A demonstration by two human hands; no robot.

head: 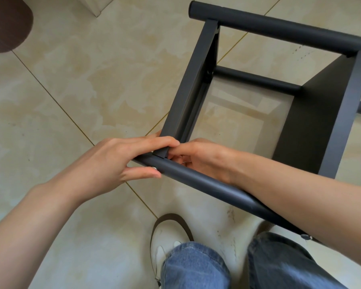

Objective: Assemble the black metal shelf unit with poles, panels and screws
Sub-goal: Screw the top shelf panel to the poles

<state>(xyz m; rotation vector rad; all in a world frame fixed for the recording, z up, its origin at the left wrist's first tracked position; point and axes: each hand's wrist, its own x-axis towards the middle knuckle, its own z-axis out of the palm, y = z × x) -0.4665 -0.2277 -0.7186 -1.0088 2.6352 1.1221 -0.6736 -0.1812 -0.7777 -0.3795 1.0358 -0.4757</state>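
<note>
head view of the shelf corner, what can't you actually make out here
- Head view: the right hand reaches behind the near pole; what its fingers hold, if anything, is hidden by pole and panel corner.
- A silver screw head shows by the left hand's thumb; too small to tell if seated.
- The shelf frame is cut off at the right edge.

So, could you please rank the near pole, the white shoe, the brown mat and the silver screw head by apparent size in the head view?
1. near pole
2. brown mat, partly cropped
3. white shoe, partly covered by jeans, so close to the mat
4. silver screw head
</note>
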